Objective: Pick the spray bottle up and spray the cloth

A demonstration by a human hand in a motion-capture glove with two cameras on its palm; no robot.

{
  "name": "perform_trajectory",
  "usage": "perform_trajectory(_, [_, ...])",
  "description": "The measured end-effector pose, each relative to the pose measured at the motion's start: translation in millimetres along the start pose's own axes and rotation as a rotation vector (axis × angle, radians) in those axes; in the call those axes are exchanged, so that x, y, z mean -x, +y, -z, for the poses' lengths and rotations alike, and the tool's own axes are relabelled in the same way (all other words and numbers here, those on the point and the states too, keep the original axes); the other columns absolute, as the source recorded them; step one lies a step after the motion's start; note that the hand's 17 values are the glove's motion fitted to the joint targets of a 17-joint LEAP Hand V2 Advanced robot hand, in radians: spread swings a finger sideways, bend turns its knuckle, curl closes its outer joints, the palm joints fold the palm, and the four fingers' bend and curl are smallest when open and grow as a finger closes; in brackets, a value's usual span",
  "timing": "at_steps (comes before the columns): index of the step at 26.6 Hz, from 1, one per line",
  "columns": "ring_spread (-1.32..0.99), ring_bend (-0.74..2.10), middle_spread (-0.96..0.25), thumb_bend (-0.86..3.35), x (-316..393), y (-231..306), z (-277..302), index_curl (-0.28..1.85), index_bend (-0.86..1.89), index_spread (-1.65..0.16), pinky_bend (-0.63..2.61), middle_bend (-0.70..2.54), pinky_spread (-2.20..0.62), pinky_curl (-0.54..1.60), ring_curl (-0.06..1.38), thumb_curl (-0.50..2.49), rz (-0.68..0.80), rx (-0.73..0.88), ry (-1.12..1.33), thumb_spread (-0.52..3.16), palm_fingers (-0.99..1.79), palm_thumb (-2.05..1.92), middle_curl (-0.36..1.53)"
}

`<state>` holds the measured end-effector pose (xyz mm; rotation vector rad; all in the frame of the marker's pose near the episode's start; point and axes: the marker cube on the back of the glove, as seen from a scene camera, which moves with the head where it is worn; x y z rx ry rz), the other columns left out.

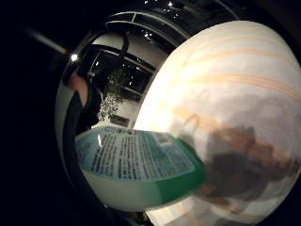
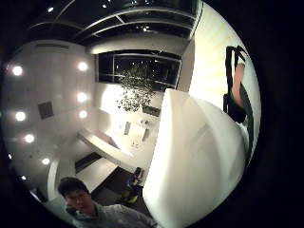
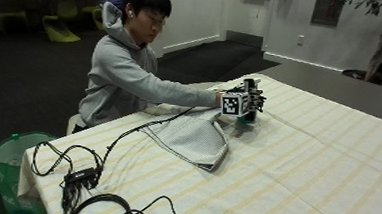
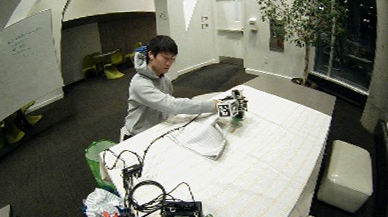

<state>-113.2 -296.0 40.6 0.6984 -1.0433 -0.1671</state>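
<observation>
Near the middle of the outside view, we see the gloved right hand (image 3: 250,103) wrapped around the spray bottle (image 3: 248,115), which stands upright on the striped tablecloth (image 3: 307,164), its long axis vertical and its dark spray head at the top. Which way the nozzle faces we cannot tell. Only the bottle's green base shows below the hand, and whether it touches the table or sits just above it we cannot tell. The fingers are curled round the bottle's body. From the little finger side palm view, the bottle's printed label and green lower part (image 1: 136,165) fill the lower middle of the frame, close to the palm, with the tablecloth behind. Just left of the bottle in the outside view lies the folded grey-white cloth (image 3: 192,137), flat on the table.
</observation>
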Motion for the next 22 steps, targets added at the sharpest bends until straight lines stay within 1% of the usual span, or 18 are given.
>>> perform_trajectory(2, [-0.14,0.51,-0.02,-0.03,-4,5,1,0.58,0.47,-0.16,0.26,0.62,-0.22,0.41,0.45,0.70,-0.014,0.048,0.018,0.09,1.25,0.98,0.50])
perform_trajectory(5, [-0.14,0.46,-0.04,-0.03,-9,23,12,0.56,0.36,-0.18,0.34,0.55,-0.19,0.42,0.44,0.71,-0.030,0.210,0.073,0.19,1.07,0.97,0.49])
perform_trajectory(6, [-0.14,0.46,-0.04,-0.04,-8,27,18,0.56,0.32,-0.18,0.34,0.54,-0.18,0.42,0.44,0.71,-0.033,0.248,0.083,0.21,1.05,0.96,0.49])
perform_trajectory(7, [-0.14,0.47,-0.05,-0.03,-6,29,24,0.54,0.24,-0.19,0.32,0.49,-0.16,0.41,0.44,0.71,-0.035,0.256,0.081,0.27,0.92,0.97,0.47])
perform_trajectory(8, [-0.13,0.44,-0.05,-0.03,-3,29,29,0.53,0.18,-0.20,0.29,0.51,-0.12,0.42,0.44,0.70,-0.034,0.242,0.073,0.36,0.78,0.95,0.49])
perform_trajectory(10, [-0.12,0.43,-0.05,-0.04,2,29,41,0.51,0.07,-0.21,0.34,0.50,-0.08,0.46,0.46,0.68,-0.027,0.198,0.062,0.46,0.61,0.92,0.48])
perform_trajectory(12, [-0.11,0.44,-0.05,-0.05,6,31,57,0.46,0.01,-0.23,0.36,0.47,-0.06,0.45,0.45,0.67,-0.016,0.159,0.069,0.54,0.55,0.90,0.47])
perform_trajectory(16, [-0.10,0.43,-0.06,-0.05,13,45,86,0.37,0.02,-0.26,0.38,0.42,-0.01,0.42,0.42,0.63,0.004,0.123,0.086,0.65,0.51,0.86,0.45])
perform_trajectory(22, [-0.08,0.44,-0.07,-0.04,29,62,112,0.31,0.07,-0.28,0.38,0.41,0.03,0.40,0.40,0.60,0.036,0.100,0.097,0.76,0.52,0.84,0.44])
